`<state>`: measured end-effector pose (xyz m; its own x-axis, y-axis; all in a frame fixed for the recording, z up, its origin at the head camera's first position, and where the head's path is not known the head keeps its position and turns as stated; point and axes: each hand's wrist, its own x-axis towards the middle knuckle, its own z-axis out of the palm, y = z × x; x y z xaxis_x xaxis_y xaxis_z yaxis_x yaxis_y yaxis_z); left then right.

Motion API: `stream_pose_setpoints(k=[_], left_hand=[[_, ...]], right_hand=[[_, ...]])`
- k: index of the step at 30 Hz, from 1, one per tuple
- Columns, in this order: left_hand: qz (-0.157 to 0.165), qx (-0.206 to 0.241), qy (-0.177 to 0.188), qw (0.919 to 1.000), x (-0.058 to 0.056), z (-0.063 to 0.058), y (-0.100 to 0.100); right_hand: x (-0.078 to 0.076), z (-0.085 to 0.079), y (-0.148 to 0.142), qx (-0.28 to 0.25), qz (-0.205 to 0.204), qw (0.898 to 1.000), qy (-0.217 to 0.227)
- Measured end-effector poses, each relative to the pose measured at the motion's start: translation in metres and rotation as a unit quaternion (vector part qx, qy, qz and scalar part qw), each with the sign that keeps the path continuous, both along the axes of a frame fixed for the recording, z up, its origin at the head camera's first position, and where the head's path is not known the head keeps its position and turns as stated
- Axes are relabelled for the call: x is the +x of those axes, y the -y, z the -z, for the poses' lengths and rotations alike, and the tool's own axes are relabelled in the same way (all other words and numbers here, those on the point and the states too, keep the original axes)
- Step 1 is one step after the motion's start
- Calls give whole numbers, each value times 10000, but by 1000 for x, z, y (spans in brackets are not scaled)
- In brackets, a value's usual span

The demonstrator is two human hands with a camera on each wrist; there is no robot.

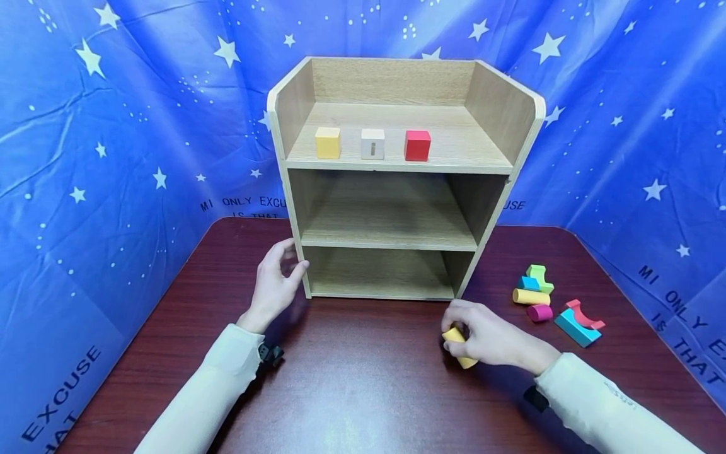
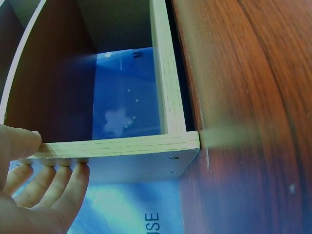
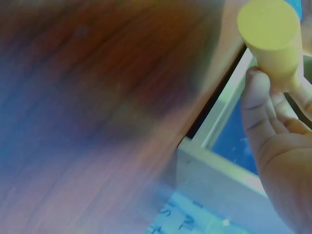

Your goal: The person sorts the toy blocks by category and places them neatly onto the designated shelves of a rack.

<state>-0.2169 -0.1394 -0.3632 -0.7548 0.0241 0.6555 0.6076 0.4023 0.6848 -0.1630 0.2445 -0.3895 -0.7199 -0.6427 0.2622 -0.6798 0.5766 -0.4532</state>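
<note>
- held yellow cylinder (image 3: pixel 273 36): smooth, matte, solid, round flat end; sits in the right hand (image 1: pixel 492 334), just in front of the shelf's lower right corner; cannot tell if it touches the counter (image 1: pixel 351 384)
- right fingers: narrow, pinching the cylinder; thumb on the near side, other fingers round the far side, both ends showing past the grip
- cylinder's long axis slants in the head view; one end up-left toward the shelf, other down-right toward the person; right wrist view has a round end facing the camera
- left hand (image 1: pixel 273 287): thumb and fingers on either side of the shelf's left panel edge, gripping it
- shelf (image 1: pixel 391 82): pale wood-grain boards, three levels; top holds yellow cube (image 1: pixel 328 144), white cube (image 1: pixel 372 145), red cube (image 1: pixel 417 146) in a row
- counter: glossy reddish-brown wood grain; on the right, green curved block (image 1: pixel 535 272), blue block (image 1: pixel 529 283), lying yellow cylinder (image 1: pixel 531 297), magenta cylinder (image 1: pixel 539 313), red arch (image 1: pixel 581 314), teal block (image 1: pixel 577 328)
- backdrop (image 1: pixel 130 151): wrinkled blue cloth, white stars
</note>
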Motion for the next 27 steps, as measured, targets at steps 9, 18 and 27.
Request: stream_pose_setpoints(k=[9,18,27], left_hand=[[-9,-8,-28,10000,-1,2,1],[-7,-8,-37,10000,-1,2,0],[35,22,-20,10000,-1,1,0]], right_hand=[[-12,1,-17,-92,508,9986,-109],[-18,2,-29,-85,897,9956,-261],[-25,1,-43,-73,1218,9921,-289]])
